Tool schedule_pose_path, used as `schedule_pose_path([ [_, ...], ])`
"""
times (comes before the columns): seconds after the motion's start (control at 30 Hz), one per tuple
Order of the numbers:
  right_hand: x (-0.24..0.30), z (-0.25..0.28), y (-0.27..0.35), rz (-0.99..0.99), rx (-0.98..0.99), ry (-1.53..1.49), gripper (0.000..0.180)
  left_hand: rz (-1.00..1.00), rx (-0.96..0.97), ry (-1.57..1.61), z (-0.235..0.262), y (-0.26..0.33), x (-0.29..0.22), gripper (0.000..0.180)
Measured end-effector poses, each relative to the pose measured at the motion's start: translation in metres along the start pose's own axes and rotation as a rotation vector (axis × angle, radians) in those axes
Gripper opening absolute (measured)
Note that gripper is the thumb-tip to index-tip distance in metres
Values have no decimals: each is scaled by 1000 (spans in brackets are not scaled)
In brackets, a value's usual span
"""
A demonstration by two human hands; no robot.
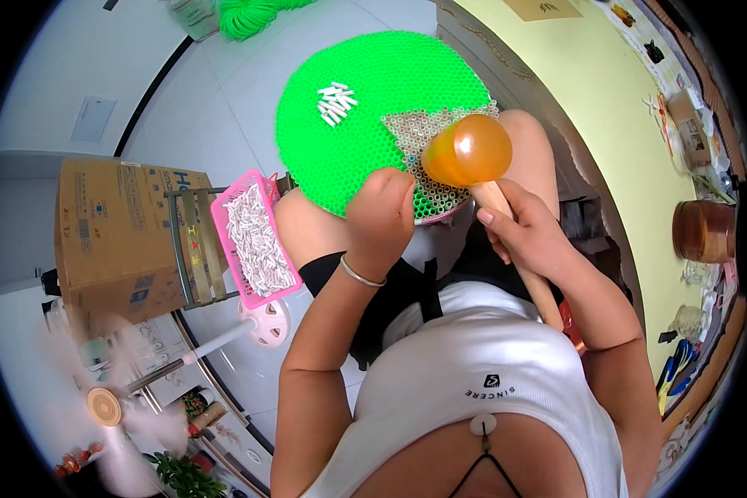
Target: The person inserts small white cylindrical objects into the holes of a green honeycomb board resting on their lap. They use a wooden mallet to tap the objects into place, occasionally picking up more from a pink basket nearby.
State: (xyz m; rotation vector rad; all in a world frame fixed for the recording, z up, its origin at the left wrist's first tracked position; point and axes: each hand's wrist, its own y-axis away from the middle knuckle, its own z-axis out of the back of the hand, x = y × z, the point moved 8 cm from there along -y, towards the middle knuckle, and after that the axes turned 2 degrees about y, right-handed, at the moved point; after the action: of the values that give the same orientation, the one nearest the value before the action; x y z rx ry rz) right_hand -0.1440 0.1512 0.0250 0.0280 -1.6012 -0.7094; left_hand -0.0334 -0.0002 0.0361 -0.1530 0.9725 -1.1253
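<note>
A round piece with a bright green honeycomb surface (pixel 315 158) rests across my lap. One wedge of it on the right shows open pale tube ends (pixel 407 129). My right hand (pixel 527 228) grips the wooden handle of a mallet (pixel 473 153) whose rounded amber head hovers over that wedge. My left hand (pixel 380 217) is closed, thumb against fingers, at the near edge of the green surface; whatever it pinches is hidden. Several short white pegs (pixel 336 103) lie in a small heap on the green part, left of the wedge.
A pink basket (pixel 231 253) full of white pegs stands at my left, by a slatted stool (pixel 199 236) and a cardboard box (pixel 108 224). A spinning fan (pixel 104 407) is lower left. Green cord (pixel 245 18) lies far off. A pale yellow tabletop (pixel 618 141) runs along my right.
</note>
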Motion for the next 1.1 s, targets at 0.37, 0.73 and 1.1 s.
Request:
schedule_pose_path([
  [0.37, 11, -4, 4, 38, 31, 103, 31, -76, 35, 14, 1, 0, 2, 14],
  [0.73, 33, -19, -9, 366, 22, 652, 32, 97, -51, -327, 47, -43, 87, 20],
  [1.1, 5, 2, 6, -32, 44, 85, 38, -84, 236, -359, 27, -74, 113, 22],
])
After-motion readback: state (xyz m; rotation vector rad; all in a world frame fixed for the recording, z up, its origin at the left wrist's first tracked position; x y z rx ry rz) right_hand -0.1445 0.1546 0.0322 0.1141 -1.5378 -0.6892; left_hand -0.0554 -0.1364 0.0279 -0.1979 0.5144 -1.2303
